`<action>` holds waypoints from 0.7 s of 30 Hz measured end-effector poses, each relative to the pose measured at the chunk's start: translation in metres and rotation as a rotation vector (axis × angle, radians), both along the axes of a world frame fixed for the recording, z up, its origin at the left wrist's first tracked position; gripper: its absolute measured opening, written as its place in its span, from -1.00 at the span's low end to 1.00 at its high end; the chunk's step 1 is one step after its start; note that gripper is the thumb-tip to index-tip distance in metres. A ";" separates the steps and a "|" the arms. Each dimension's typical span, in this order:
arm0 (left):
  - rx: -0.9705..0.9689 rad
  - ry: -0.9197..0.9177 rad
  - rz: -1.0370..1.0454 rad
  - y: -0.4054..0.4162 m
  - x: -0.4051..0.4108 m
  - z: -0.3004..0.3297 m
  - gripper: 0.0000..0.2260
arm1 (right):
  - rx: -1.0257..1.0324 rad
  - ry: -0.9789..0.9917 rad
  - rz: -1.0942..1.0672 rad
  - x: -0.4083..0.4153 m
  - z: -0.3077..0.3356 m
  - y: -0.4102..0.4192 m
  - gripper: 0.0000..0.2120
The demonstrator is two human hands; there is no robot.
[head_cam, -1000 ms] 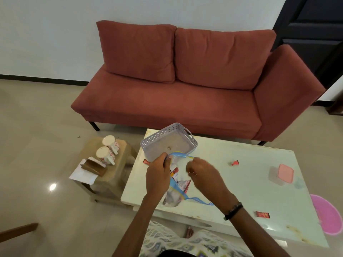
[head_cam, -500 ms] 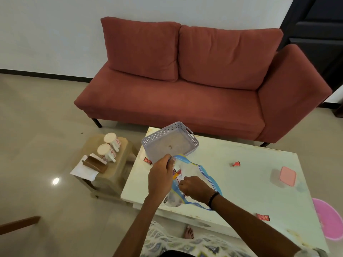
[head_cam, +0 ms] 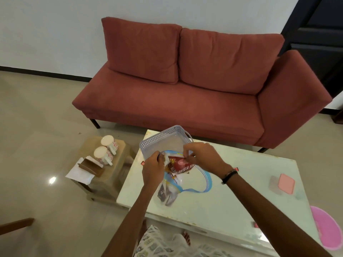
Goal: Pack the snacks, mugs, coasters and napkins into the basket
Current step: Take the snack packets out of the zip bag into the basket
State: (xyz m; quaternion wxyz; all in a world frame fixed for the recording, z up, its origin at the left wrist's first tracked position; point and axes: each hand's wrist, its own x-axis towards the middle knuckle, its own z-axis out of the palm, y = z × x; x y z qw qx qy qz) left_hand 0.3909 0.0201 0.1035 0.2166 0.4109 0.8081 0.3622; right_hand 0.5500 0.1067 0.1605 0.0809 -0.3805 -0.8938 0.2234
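Snack packet [head_cam: 181, 164] pinched by rt hand [head_cam: 202, 156]; lt hand [head_cam: 153, 168] grips zip bag [head_cam: 185, 184] by basket [head_cam: 159, 141].

Both arms bare, sleeveless to frame edge. Dark beaded bracelet [head_cam: 229, 175] circled right wrist. Pale patterned garment [head_cam: 157, 243] at 6 o'clock; feet bare.

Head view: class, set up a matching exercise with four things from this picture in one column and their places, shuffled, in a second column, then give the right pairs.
Things:
1. mugs
2. basket
3. snack packet
4. pink-lidded box

Places:
A. far right of the white table
B. pinched by the right hand, over the zip bag
C. on the low stool left of the table
D. back left corner of the table

Pairs: 1-C, 2-D, 3-B, 4-A
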 end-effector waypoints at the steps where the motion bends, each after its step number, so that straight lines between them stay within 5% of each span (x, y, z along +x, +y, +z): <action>1: 0.004 -0.040 0.019 0.007 -0.003 -0.001 -0.72 | -0.001 0.019 -0.028 -0.001 0.007 0.008 -0.90; 12: 0.055 -0.207 0.279 0.096 -0.060 -0.016 -0.74 | -0.119 0.447 -0.418 -0.027 0.042 0.100 -0.77; 21: 0.088 -0.225 0.349 0.158 -0.097 -0.081 -0.72 | 0.022 0.420 -0.690 -0.058 -0.020 0.193 -0.78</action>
